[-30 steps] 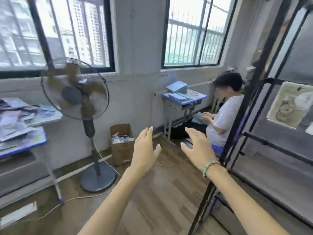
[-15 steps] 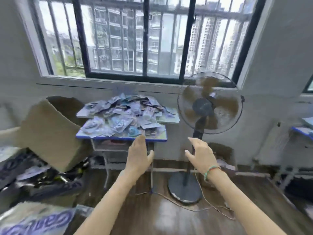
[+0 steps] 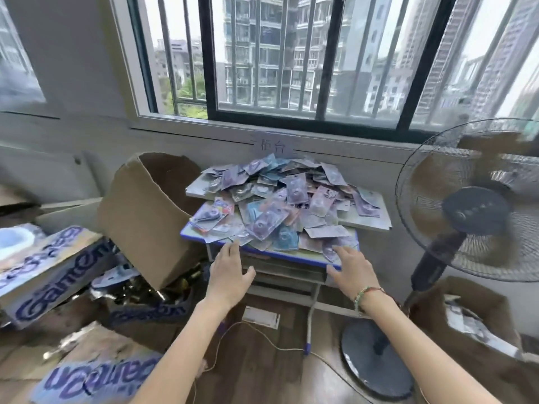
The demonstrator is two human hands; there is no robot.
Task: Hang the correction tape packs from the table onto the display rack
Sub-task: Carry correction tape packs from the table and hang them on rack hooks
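A heap of correction tape packs (image 3: 280,205) in purple, blue and pink blister cards covers a small blue-edged table (image 3: 262,253) under the window. My left hand (image 3: 229,275) is stretched toward the table's front edge, fingers straight and spread, holding nothing. My right hand (image 3: 351,271), with a beaded bracelet on the wrist, reaches the front right corner, and its fingertips are at the nearest packs. Both hands are empty. The display rack is out of view.
A standing fan (image 3: 472,211) is close on the right, its round base (image 3: 376,357) on the wooden floor with a cord trailing. Open cardboard boxes (image 3: 145,217) and printed cartons (image 3: 52,266) crowd the left. Another box (image 3: 466,313) sits at the right.
The view has swung left from the rack and the seated person to the table, which is now much closer. Both empty hands have moved forward to its front edge.
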